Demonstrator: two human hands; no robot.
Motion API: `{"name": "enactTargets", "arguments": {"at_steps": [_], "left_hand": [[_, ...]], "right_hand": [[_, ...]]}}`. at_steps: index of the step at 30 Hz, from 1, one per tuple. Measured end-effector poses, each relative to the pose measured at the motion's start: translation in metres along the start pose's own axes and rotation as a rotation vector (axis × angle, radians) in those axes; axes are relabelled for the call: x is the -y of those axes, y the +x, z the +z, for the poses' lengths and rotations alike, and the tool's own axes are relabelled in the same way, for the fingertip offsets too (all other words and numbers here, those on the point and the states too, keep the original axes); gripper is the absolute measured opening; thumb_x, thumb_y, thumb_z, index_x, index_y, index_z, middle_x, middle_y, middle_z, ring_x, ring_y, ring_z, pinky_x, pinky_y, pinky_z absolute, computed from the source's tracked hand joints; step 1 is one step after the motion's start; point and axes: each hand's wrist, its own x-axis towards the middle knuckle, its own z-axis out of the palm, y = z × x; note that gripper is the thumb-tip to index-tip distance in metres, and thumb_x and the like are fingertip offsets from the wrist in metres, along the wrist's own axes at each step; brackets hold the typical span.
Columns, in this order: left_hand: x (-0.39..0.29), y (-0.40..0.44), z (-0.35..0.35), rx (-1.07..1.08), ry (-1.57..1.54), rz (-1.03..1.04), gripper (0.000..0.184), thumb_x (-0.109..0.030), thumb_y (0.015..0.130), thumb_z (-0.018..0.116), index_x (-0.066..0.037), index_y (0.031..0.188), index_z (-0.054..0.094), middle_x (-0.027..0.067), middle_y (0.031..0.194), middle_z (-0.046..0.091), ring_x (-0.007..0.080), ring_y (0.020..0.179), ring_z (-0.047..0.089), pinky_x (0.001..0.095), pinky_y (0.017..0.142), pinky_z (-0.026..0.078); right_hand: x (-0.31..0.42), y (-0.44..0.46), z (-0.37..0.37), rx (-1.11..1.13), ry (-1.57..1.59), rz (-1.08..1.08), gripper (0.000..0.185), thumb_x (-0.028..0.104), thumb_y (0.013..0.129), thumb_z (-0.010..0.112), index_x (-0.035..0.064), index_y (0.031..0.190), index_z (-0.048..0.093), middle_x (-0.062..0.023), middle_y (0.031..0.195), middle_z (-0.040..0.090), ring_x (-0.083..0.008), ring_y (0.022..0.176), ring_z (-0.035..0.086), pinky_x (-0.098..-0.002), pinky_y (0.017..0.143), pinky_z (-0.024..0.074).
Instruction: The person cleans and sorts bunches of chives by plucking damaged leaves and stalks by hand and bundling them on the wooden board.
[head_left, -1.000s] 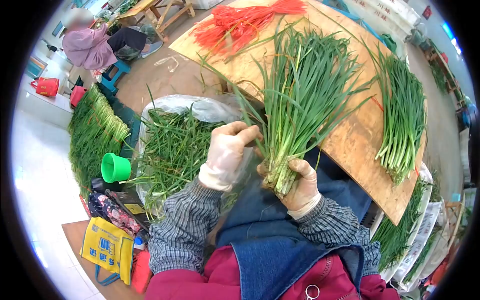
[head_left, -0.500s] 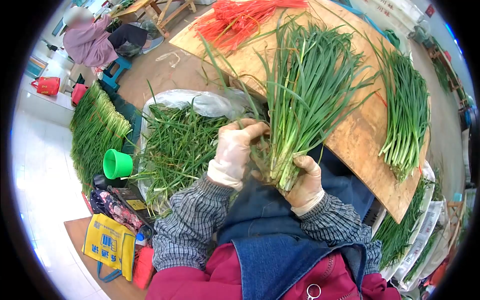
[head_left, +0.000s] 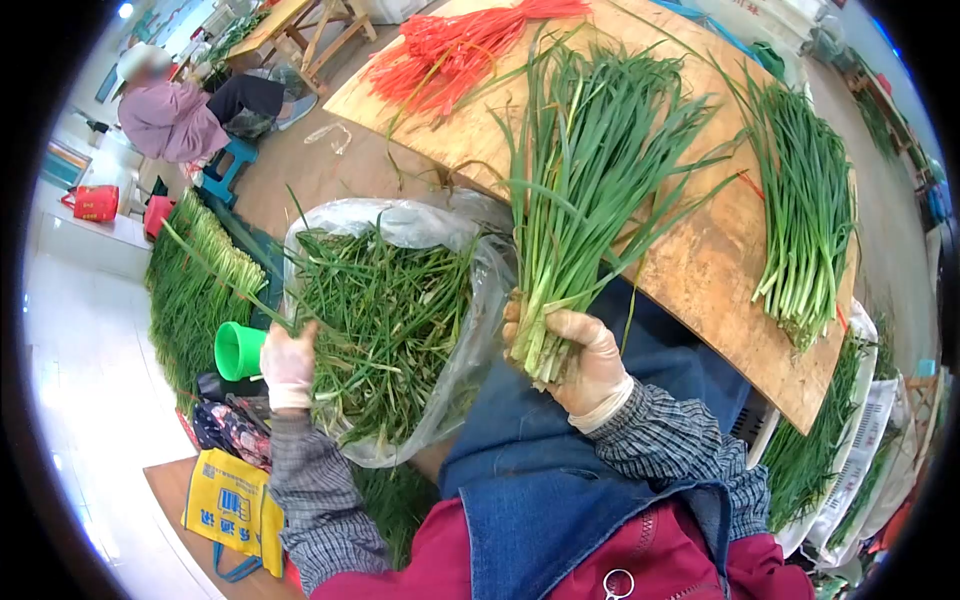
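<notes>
My right hand (head_left: 592,372), in a pale glove, is wrapped round the stem ends of a bunch of long green leaves (head_left: 590,180), whose tops spread over the wooden board (head_left: 710,290). Out to the left, my left hand (head_left: 288,366), also gloved, is closed on a long thin leaf (head_left: 215,268) that points up and left. It is beside the green cup (head_left: 238,350) and the left edge of a clear plastic bag (head_left: 400,222) full of loose leaves (head_left: 390,340).
A tied bunch (head_left: 800,210) and red strips (head_left: 450,50) lie on the board. Piled greens (head_left: 195,290) are at the left, above a yellow bag (head_left: 232,505). A person (head_left: 170,115) sits at the upper left.
My left hand has moved from beside the bunch out to the left, past the plastic bag, with a leaf in it. My right hand still holds the bunch, slightly further left.
</notes>
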Motion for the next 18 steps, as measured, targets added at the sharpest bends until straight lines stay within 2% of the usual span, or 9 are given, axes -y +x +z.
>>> {"name": "enactTargets", "arguments": {"at_steps": [1, 3, 5, 9, 11, 13, 15, 16, 18], "left_hand": [[-0.023, -0.011, -0.004, -0.123, 0.427, 0.104, 0.03, -0.018, 0.082, 0.055, 0.005, 0.102, 0.056, 0.017, 0.091, 0.062, 0.0248, 0.082, 0.06, 0.0312, 0.072, 0.047], [-0.053, -0.014, 0.001, -0.033, -0.122, 0.253, 0.033, -0.016, 0.08, 0.057, 0.004, 0.107, 0.055, 0.021, 0.104, 0.058, 0.0269, 0.094, 0.057, 0.0342, 0.082, 0.044], [-0.114, -0.02, 0.0, 0.107, -0.472, 0.377, 0.034, -0.015, 0.081, 0.056, 0.002, 0.11, 0.054, 0.0201, 0.106, 0.058, 0.0278, 0.096, 0.056, 0.0342, 0.084, 0.043], [-0.206, 0.013, 0.033, 0.103, -0.602, 0.671, 0.029, -0.014, 0.081, 0.054, 0.001, 0.106, 0.057, 0.0212, 0.106, 0.057, 0.0328, 0.094, 0.056, 0.0367, 0.083, 0.044], [-0.254, 0.034, 0.047, -0.04, -0.501, 0.944, 0.03, -0.019, 0.08, 0.055, 0.001, 0.103, 0.058, 0.0232, 0.102, 0.058, 0.035, 0.092, 0.057, 0.0376, 0.081, 0.044], [-0.294, 0.057, 0.065, 0.129, -0.319, 0.909, 0.036, -0.024, 0.08, 0.055, 0.001, 0.106, 0.058, 0.0199, 0.096, 0.061, 0.0286, 0.09, 0.059, 0.0333, 0.081, 0.045], [-0.329, 0.068, 0.071, 0.348, -0.475, 0.732, 0.038, -0.027, 0.078, 0.055, 0.0, 0.105, 0.059, 0.0191, 0.093, 0.063, 0.0296, 0.091, 0.059, 0.0355, 0.081, 0.044], [-0.338, 0.074, 0.081, 0.216, -0.485, 0.792, 0.032, -0.029, 0.077, 0.057, 0.0, 0.088, 0.064, 0.0219, 0.085, 0.062, 0.0357, 0.084, 0.059, 0.0394, 0.076, 0.045], [-0.355, 0.093, 0.099, 0.279, -0.024, 0.946, 0.03, -0.029, 0.077, 0.058, -0.006, 0.094, 0.065, 0.0198, 0.088, 0.063, 0.031, 0.086, 0.06, 0.0352, 0.078, 0.045]], "right_hand": [[0.0, 0.0, 0.001, -0.009, -0.01, -0.004, 0.049, 0.013, 0.075, 0.059, -0.0058, 0.118, 0.044, -0.017, 0.103, 0.059, -0.0278, 0.09, 0.061, -0.0416, 0.077, 0.051], [-0.003, -0.003, -0.001, -0.031, -0.003, 0.003, 0.048, 0.012, 0.075, 0.058, -0.0061, 0.118, 0.044, -0.0171, 0.103, 0.059, -0.0277, 0.089, 0.061, -0.0417, 0.076, 0.0511], [-0.002, -0.002, -0.003, -0.029, 0.021, 0.011, 0.048, 0.012, 0.075, 0.058, -0.0064, 0.118, 0.044, -0.0172, 0.103, 0.059, -0.0276, 0.089, 0.061, -0.0418, 0.075, 0.0515], [-0.001, -0.006, -0.008, -0.045, 0.034, 0.016, 0.049, 0.011, 0.075, 0.059, -0.0067, 0.118, 0.044, -0.0178, 0.103, 0.059, -0.0274, 0.088, 0.061, -0.0414, 0.072, 0.0527], [-0.001, -0.007, -0.006, -0.051, 0.027, 0.003, 0.044, 0.011, 0.074, 0.06, -0.0075, 0.112, 0.047, -0.0179, 0.098, 0.06, -0.0269, 0.083, 0.062, -0.0396, 0.072, 0.0532], [0.0, -0.01, 0.0, -0.069, -0.027, -0.028, 0.035, 0.013, 0.074, 0.06, -0.0087, 0.101, 0.054, -0.0174, 0.089, 0.062, -0.0258, 0.078, 0.063, -0.0357, 0.07, 0.0538], [0.002, -0.013, 0.003, -0.123, -0.052, -0.031, 0.034, 0.011, 0.073, 0.06, -0.008, 0.1, 0.054, -0.0173, 0.087, 0.062, -0.0251, 0.075, 0.063, -0.0347, 0.07, 0.0533], [0.003, -0.013, 0.006, -0.122, -0.062, -0.052, 0.034, 0.011, 0.073, 0.06, -0.0078, 0.1, 0.054, -0.0171, 0.087, 0.062, -0.0248, 0.075, 0.063, -0.0344, 0.069, 0.0529], [0.003, -0.013, 0.006, -0.129, -0.09, -0.058, 0.038, 0.011, 0.072, 0.06, -0.0073, 0.104, 0.052, -0.0169, 0.091, 0.061, -0.0247, 0.077, 0.062, -0.035, 0.07, 0.0527]]}}
